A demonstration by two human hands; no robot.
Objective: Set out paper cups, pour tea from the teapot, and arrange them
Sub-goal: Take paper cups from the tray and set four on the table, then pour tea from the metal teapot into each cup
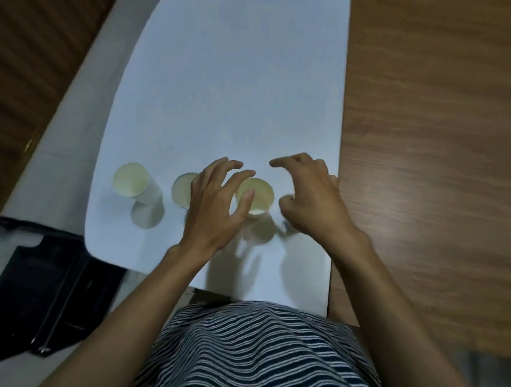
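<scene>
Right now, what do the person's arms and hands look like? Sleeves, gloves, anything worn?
Both arms are bare from wrist to as far up as the frame shows; no sleeves in view. The left hand and right hand wear no gloves, and no rings, watch or bands can be made out. The only clothing visible is a striped top, dark with thin white stripes, at the bottom of the frame.

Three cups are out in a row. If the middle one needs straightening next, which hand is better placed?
Left, probably. The left hand already hangs over the middle cup, partly covering it. The right hand sits past the right cup, so it would have to cross that one.
</scene>
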